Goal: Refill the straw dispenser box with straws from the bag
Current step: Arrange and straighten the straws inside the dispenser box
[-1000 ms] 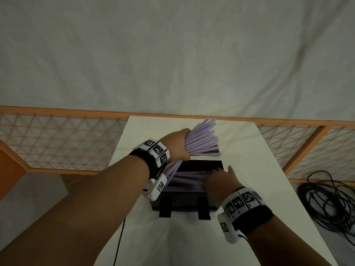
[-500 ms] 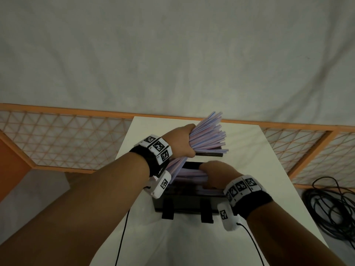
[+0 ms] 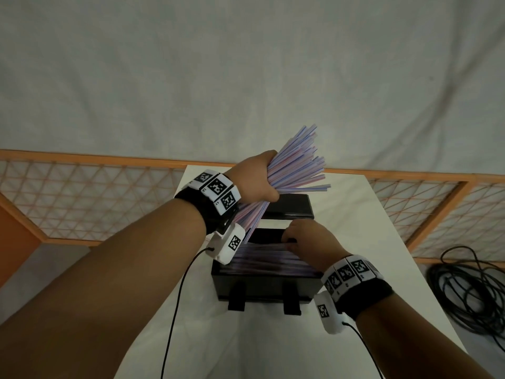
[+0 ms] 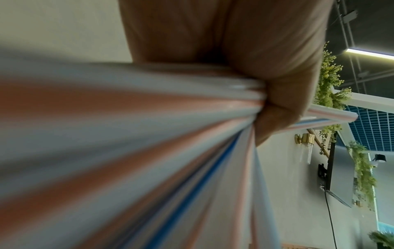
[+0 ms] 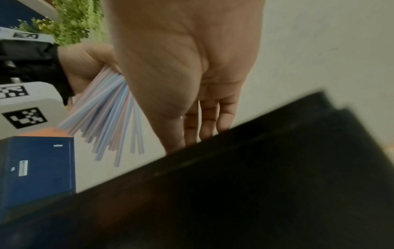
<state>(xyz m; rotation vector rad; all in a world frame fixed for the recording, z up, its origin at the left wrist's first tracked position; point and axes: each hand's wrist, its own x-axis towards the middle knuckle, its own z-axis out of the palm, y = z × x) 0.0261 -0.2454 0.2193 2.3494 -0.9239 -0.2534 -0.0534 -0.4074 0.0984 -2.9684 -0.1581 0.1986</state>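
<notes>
My left hand grips a thick bundle of blue, pink and white straws and holds it tilted above the back left of the black dispenser box. The left wrist view shows the fist wrapped round the bundle. The box stands open on the white table, with a layer of straws lying flat inside. My right hand reaches into the box near its back wall. In the right wrist view its fingers run straight down behind the box rim, tips hidden.
A black lid lies on the table just behind the box. An orange lattice fence runs behind and beside the table. Coiled black cables lie on the floor to the right. Wrist-camera cords hang from both arms.
My left hand has lifted the straw bundle higher. My right hand has moved from the box's front right across to its back wall, over the straws inside.
</notes>
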